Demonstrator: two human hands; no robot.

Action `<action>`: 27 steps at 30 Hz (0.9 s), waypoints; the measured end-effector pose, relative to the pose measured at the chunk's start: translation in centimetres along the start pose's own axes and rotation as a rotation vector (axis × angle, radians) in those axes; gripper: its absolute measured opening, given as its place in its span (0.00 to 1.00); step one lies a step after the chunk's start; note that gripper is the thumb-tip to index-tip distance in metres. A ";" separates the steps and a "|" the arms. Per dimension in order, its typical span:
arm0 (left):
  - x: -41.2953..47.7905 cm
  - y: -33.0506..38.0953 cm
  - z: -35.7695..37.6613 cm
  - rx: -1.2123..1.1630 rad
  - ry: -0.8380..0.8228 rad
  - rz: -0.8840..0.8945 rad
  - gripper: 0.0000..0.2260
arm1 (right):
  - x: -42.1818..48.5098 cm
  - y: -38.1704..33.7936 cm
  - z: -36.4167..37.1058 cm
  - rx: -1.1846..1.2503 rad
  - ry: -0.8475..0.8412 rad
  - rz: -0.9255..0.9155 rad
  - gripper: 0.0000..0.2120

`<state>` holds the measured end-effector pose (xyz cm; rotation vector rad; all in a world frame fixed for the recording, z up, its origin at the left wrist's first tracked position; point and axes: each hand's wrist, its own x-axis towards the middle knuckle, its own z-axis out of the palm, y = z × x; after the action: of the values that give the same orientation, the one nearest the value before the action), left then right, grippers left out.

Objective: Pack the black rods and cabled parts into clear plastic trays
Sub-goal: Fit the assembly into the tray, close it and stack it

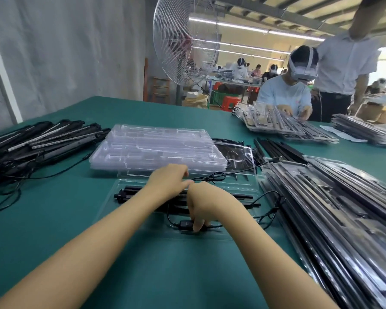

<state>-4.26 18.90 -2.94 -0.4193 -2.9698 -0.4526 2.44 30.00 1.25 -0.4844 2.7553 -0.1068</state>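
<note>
- While black rods lie heaped with their leads at the table's left edge, a stack of empty clear trays sits just right of them.
- At centre, an open tray on the green table holds more rods; the left hand hovers above, fingers bent beside a thin cable, grip unclear.
- The right hand, touching the left, pinches a small black control box at the tray's near edge.
- Filled trays are stacked far right.

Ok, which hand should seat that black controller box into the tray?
Right hand: its fingers pinch the controller box over the clear tray; the left hand sits farther up, over the rods.
</note>
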 end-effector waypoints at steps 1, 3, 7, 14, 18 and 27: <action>0.4 0.4 0.2 0.037 -0.019 0.020 0.13 | -0.1 -0.1 0.0 0.004 0.006 -0.003 0.14; 0.9 0.9 0.2 0.028 -0.046 0.063 0.07 | -0.1 -0.1 0.1 0.001 0.016 -0.015 0.11; 1.6 1.3 0.0 0.021 -0.017 0.133 0.05 | -0.1 0.5 0.3 0.036 0.014 -0.017 0.11; 2.3 1.4 -1.9 0.018 0.139 0.166 0.09 | -0.2 1.1 0.4 0.061 0.067 -0.036 0.10; 0.9 -0.1 -3.3 -0.611 0.195 0.035 0.06 | -0.4 1.1 0.7 0.054 0.099 -0.034 0.11; -8.1 -11.1 -4.9 -1.385 -0.016 -0.360 0.06 | -0.5 1.1 1.3 0.050 0.129 -0.040 0.12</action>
<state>0.60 5.16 -2.59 0.0724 -2.2055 -2.4517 2.92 31.20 0.06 -0.5367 2.8615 -0.2238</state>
